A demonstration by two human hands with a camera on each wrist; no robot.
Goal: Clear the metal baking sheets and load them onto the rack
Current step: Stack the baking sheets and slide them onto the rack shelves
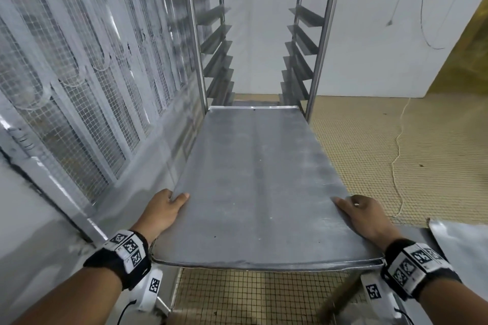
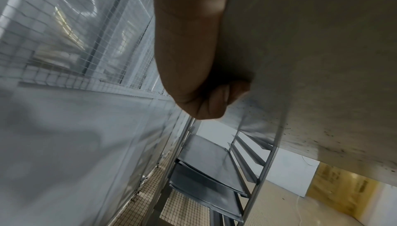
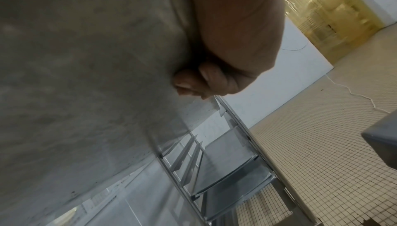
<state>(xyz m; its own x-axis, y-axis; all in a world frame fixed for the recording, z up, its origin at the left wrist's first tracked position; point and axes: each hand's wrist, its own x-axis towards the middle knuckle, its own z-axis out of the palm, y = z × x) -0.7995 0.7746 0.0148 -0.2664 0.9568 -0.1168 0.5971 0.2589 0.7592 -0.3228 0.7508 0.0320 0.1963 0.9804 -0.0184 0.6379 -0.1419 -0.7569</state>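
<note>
Gripping the long side edges of a grey metal baking sheet (image 1: 253, 182), both hands carry it level in front of the person. The left hand (image 1: 163, 210) clamps the left edge near the near corner, thumb on top and fingers (image 2: 217, 101) curled underneath against the sheet's underside. The right hand (image 1: 365, 216) clamps the right edge the same way, thumb lying along the top and fingers (image 3: 193, 81) curled below. The sheet's far end reaches the front posts of a tall steel rack (image 1: 320, 42) and sits between them, at about the height of the lowest visible side rails; whether it rests on a rail cannot be told. Lower in the rack, several other sheets (image 2: 206, 183) already lie on their rails, one above another. A wire-mesh partition (image 1: 87, 79) runs along the left, just beside the rack. The floor (image 1: 369, 155) is small beige tile, with a thin white cord (image 1: 396, 161) trailing across it on the right.
</note>
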